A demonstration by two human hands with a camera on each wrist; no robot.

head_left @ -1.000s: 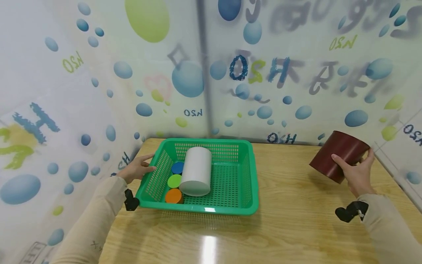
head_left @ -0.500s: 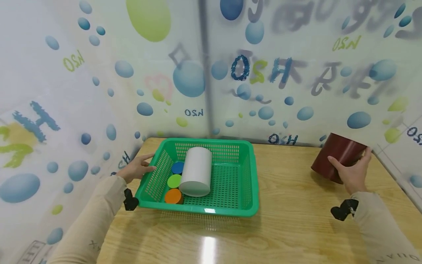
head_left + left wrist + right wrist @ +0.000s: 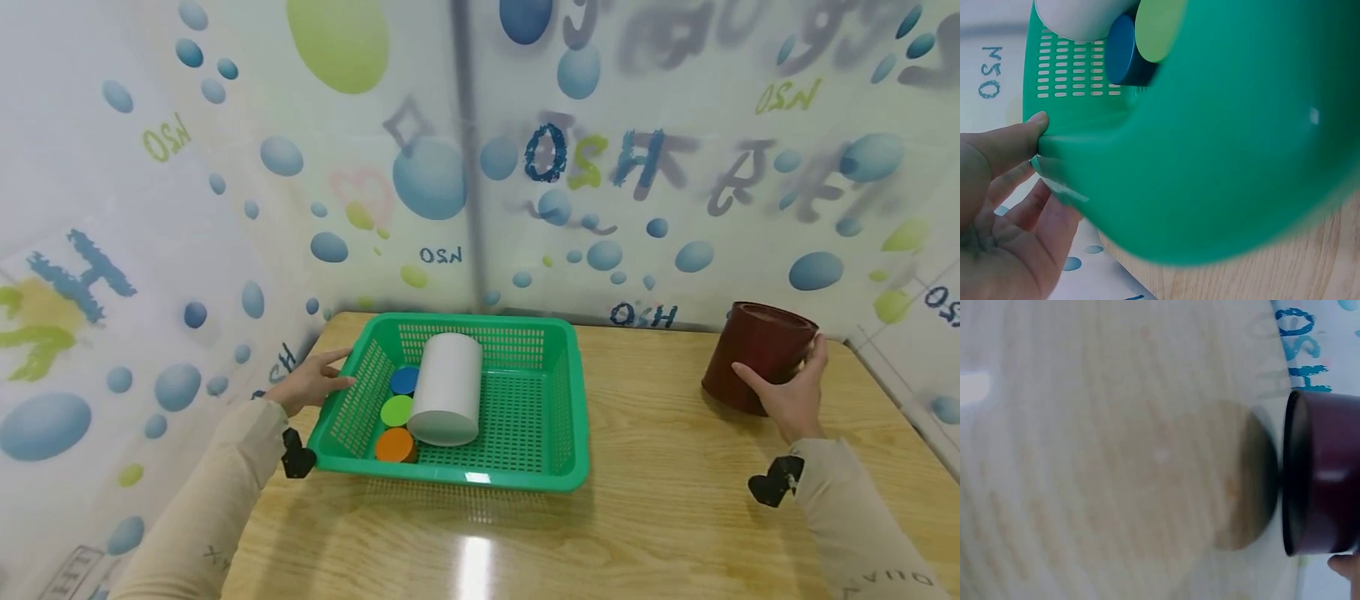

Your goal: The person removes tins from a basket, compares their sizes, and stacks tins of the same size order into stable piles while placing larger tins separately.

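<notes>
On the right in the head view, my right hand (image 3: 793,398) grips a dark red cylindrical container (image 3: 752,358), thumb on the near side and fingers behind. The container leans slightly, its recessed end up. In the right wrist view its dark open rim (image 3: 1291,475) faces down close over the table. My left hand (image 3: 307,383) holds the left rim of a green plastic basket (image 3: 450,477); in the left wrist view the thumb (image 3: 1038,122) lies over the rim and the fingers are below. Inside the basket lies a white cylinder (image 3: 447,387) on its side.
Left of the white cylinder, the basket also holds a blue round piece (image 3: 404,381), a lime green one (image 3: 397,411) and an orange one (image 3: 396,446). The wooden table (image 3: 652,500) meets a printed wall (image 3: 675,208) at the back and another wall on the left.
My right hand has tipped the dark red container more upright, lowered it and shifted it slightly left, so its recessed end now shows. The left hand and basket have stayed put.
</notes>
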